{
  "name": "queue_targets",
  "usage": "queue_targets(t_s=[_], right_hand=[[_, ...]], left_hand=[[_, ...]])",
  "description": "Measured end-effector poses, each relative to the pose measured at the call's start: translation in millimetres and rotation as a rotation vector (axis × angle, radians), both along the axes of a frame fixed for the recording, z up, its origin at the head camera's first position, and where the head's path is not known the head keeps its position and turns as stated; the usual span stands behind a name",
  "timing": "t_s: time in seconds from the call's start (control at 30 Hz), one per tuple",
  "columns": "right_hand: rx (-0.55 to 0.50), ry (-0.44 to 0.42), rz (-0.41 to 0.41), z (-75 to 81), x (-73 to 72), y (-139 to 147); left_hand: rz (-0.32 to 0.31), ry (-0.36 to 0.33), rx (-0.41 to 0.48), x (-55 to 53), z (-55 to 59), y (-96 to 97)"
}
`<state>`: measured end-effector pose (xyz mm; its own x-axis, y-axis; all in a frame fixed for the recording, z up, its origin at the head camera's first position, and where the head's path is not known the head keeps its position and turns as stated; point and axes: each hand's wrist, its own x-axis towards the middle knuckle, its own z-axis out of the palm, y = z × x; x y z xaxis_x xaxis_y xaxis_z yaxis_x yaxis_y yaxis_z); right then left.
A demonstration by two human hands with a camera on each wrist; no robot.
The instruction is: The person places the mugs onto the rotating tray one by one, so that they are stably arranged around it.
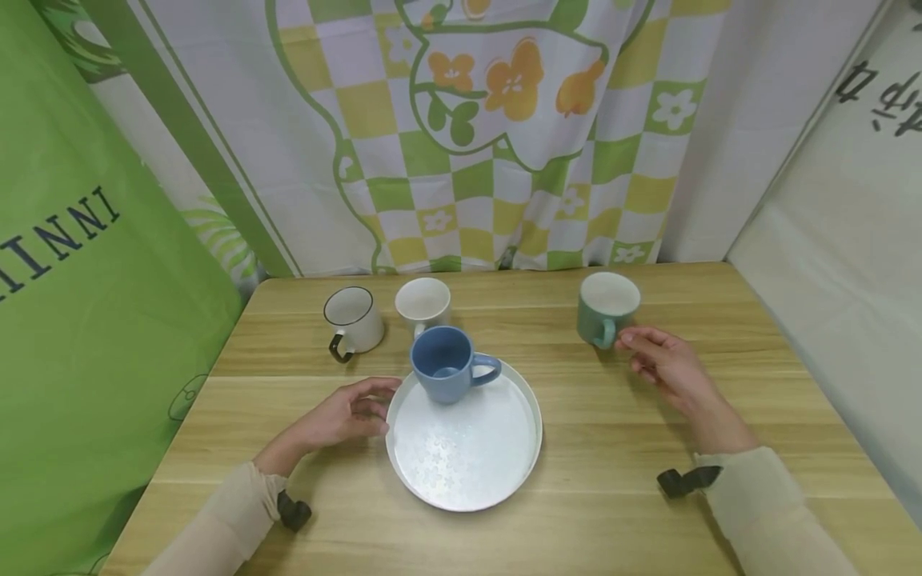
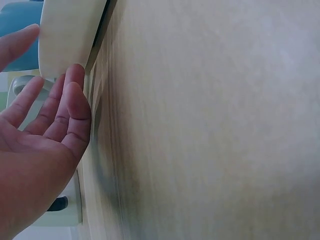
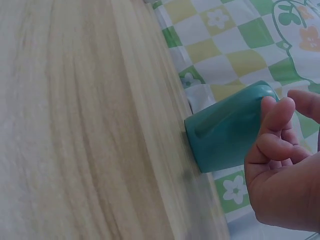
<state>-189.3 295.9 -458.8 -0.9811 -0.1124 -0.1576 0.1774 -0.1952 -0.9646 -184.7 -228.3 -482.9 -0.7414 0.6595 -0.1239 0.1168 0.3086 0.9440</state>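
Note:
My left hand (image 1: 346, 414) is beside the round white tray (image 1: 479, 452), fingertips at its left rim, fingers loosely bent. On the tray's back left part a blue mug (image 1: 442, 376) stands upright, handle to the right. In the left wrist view the fingers spread below the tray's side (image 2: 70, 40). At the right, a green mug (image 1: 598, 316) with a white inside stands on the table, its handle toward my right hand (image 1: 670, 364). The right fingertips are right at that handle (image 3: 227, 112), with thumb and forefinger apart in the right wrist view.
A white mug with a black rim and handle (image 1: 360, 324) stands at the back left of the wooden table (image 1: 605, 496). Another white mug (image 1: 425, 300) is behind the blue one, partly hidden by it. A checked curtain (image 1: 519, 200) hangs along the back edge.

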Motion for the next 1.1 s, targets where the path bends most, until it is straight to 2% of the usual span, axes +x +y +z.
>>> queue_targets(t_s=[0.43, 1.1], right_hand=[[0.052, -0.069, -0.024, 1.7, -2.9, -0.1], [0.109, -0.076, -0.012, 1.0, -5.8, -1.4]], left_hand=[[-0.002, 0.01, -0.012, -0.4, -1.0, -1.4], [-0.002, 0.002, -0.003, 0.2, -2.6, -2.0]])
